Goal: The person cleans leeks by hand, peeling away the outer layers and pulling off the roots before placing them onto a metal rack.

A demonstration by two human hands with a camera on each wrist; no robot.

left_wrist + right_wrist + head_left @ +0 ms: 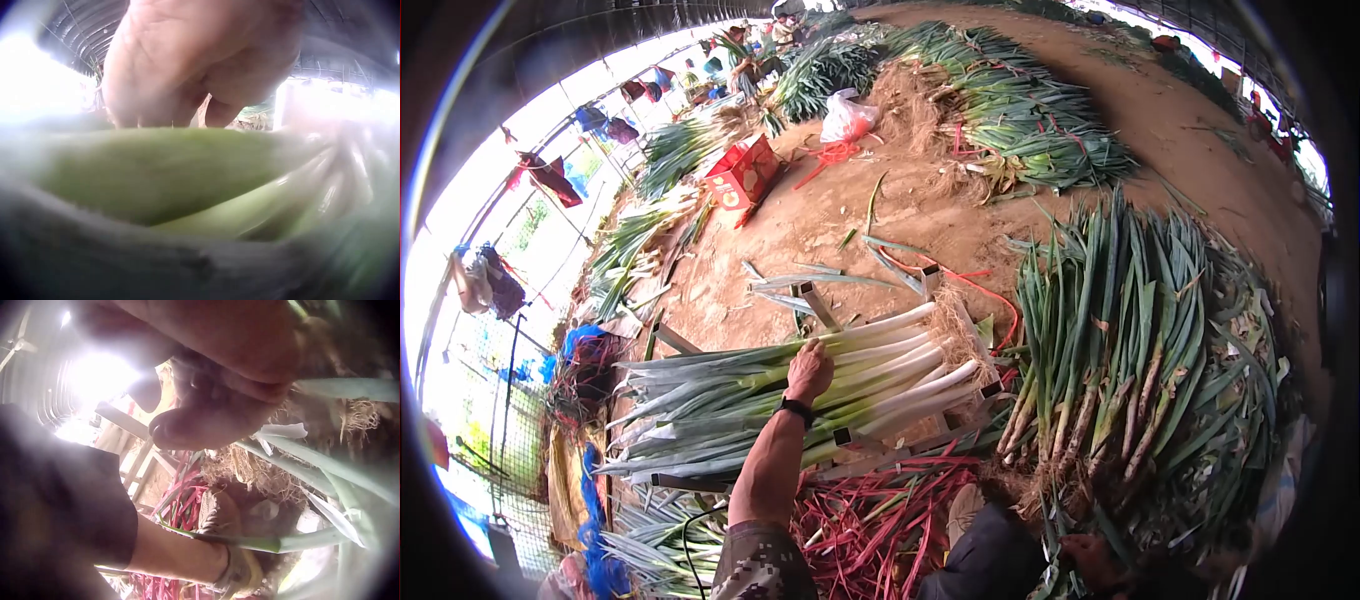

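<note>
A row of long green onions [880, 355], white stems with roots to the right and green leaves to the left, lies across a low metal frame [843, 437]. My left hand [810, 372] is over the middle of the row, its curled fingers gripping a stalk. In the left wrist view, the fingertips of the left hand [200, 62] disappear behind a pale green stalk [150, 169]. My right hand [1093, 560] is low at the right, dim, near the roots of an unsorted pile [1110, 340]. Up close, the right hand [219, 394] has loosely bent fingers and holds nothing visible.
Red strips [890, 520] lie heaped before the frame, beside a shoe [965, 510]. More green onions [660, 540] lie at the lower left. Beyond the frame, a red box [742, 175], a white plastic bag [847, 118] and large bundles [1030, 110] stand on the dirt floor.
</note>
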